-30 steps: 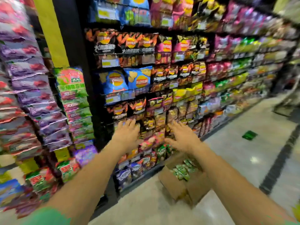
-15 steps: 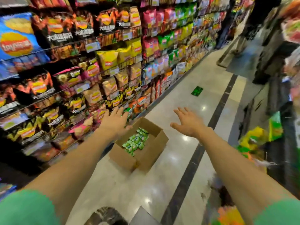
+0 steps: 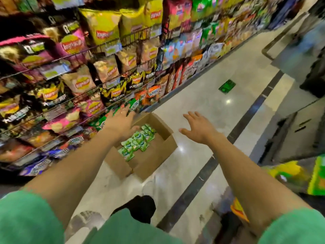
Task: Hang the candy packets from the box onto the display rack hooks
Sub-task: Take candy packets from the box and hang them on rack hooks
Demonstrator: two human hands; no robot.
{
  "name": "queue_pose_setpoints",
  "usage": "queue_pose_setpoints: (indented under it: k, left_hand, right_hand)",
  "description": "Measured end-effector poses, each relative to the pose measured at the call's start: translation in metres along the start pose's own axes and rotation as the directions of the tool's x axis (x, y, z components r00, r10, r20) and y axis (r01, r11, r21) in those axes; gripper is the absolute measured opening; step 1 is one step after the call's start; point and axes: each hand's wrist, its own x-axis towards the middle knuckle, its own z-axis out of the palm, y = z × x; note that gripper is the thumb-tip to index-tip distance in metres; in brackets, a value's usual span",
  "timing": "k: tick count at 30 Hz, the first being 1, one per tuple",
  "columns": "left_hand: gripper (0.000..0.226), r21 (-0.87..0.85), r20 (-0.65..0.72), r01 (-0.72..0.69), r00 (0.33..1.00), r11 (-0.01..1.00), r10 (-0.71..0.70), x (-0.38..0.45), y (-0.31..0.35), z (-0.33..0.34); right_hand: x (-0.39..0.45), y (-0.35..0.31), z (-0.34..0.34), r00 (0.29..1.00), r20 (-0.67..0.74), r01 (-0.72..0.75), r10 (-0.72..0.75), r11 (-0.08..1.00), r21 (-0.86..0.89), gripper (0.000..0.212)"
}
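Cardboard box (image 3: 154,155) sat open on the pale glossy floor (image 3: 202,95), just right of the snack shelves (image 3: 88,67), flaps up. Green candy packets (image 3: 136,142) lay loose in a heap inside it, toward its left wall. Your left hand (image 3: 121,123) hung over the box's far-left corner, fingers straight and spread wide, holding nothing; whether it touched the packets, can't tell. Your right hand (image 3: 197,128) hovered to the right of the box, above the floor, palm down, fingers splayed wide, empty too. Both arms reached forward from green sleeves (image 3: 26,219). Chip bags filled the wire shelves on the left, far down the aisle. Green floor marker (image 3: 226,86) sat well beyond the box. Dark floor stripe (image 3: 198,184) ran diagonally under your right arm.
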Motion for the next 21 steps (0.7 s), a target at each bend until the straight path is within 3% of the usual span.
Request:
queue_pose_setpoints:
  k: [11,21]
  left_hand:
    - [0.074,-0.095,0.054,0.258,0.966,0.961,-0.254,0.112,-0.017,-0.026]
    - [0.07,-0.123,0.166,0.509,0.857,0.852,-0.488,0.174,0.012,-0.034]
  right_hand:
    - [0.196,0.04,-0.066,0.981,-0.001,0.193,-0.193,0.98,-0.046,0.076]
    - [0.362,0.071,-0.087,0.865,0.134,0.488,-0.484,0.873,0.007,0.076]
